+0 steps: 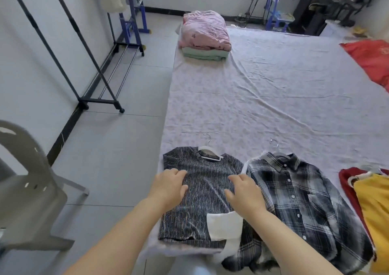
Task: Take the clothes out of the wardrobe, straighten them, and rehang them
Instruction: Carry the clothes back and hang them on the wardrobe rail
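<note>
Knit top (202, 194), grey with fine vertical striping and a round neck, lies flat on the near left corner of the bed (273, 97), long axis running away from the person, neck at the far end with a white hanger (210, 153) in it. Left hand (168, 187) and right hand (246, 194) rest palm-down on its chest, each grip apart and clasping nothing. Plaid shirt (299, 201) lies just beside it on the right, collar likewise at the far end.
</note>
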The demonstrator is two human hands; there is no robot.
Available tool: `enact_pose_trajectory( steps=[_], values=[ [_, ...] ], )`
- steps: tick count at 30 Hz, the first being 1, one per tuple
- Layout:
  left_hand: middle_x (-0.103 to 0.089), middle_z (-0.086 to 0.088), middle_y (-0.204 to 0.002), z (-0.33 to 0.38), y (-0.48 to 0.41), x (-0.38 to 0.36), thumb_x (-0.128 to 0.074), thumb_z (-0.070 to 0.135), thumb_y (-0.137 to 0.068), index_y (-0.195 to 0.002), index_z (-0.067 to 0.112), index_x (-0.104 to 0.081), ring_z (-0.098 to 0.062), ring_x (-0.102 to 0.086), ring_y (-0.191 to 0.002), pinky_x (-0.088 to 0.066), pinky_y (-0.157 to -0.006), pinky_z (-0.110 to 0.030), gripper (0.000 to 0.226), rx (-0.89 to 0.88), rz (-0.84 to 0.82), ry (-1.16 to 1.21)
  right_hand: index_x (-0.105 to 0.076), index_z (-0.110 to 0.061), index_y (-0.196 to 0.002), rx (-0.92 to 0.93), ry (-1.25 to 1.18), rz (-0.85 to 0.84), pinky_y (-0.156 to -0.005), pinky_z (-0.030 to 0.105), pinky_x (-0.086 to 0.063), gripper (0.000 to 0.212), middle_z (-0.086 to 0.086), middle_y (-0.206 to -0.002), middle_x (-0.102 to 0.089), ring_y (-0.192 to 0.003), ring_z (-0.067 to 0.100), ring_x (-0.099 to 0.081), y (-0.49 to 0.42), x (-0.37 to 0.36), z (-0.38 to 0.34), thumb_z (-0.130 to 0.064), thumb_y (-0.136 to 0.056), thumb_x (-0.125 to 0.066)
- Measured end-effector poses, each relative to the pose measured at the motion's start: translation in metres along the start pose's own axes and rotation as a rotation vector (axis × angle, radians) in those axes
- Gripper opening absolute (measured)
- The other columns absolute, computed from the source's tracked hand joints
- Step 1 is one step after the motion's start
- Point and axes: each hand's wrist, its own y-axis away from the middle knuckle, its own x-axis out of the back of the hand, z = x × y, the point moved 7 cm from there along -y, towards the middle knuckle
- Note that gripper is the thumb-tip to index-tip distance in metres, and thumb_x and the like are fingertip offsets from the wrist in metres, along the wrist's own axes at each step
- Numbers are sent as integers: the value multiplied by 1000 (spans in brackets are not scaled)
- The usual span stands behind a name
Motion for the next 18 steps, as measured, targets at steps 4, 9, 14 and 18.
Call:
enact_pose_trajectory(
  steps=[4,9,14,18],
  values=[
    [-52,2,-125,-13,-54,-9,-41,40,-94,-136,23,-38,-20,-47,-115,-30,-101,-36,46,54,-43,-24,-41,-21,-135,18,-22,-69,-99,35,-37,48,0,-131,-45,-119,20,-43,-64,-12,7,-42,-92,-45],
    [-50,1,-129,-28,-128,-28,-40,40,-94,-137,23,-35,-21,-45,-119,-31,-104,-39,47,102,-82,-34,-45,-19,-132,38,-20,-133,-97,36,-40,46,2,-129,-48,-118,22,-44,-153,-39,21,-43,-92,-46],
    [-48,0,-132,-45,-202,-75,-40,41,-94,-138,22,-34,-22,-44,-121,-35,-100,-38,49,96,-124,-55,-46,-19,-131,22,0,-173,-92,35,-42,46,1,-125,-51,-113,22,-47,-239,-92,42,-44,-93,-45],
    [-48,1,-131,-61,-254,-128,-39,40,-94,-138,22,-34,-21,-43,-120,-34,-99,-38,48,67,-136,-56,-49,-19,-126,8,-11,-142,-87,34,-45,40,1,-119,-53,-106,21,-50,-301,-147,60,-42,-93,-44]
  ],
)
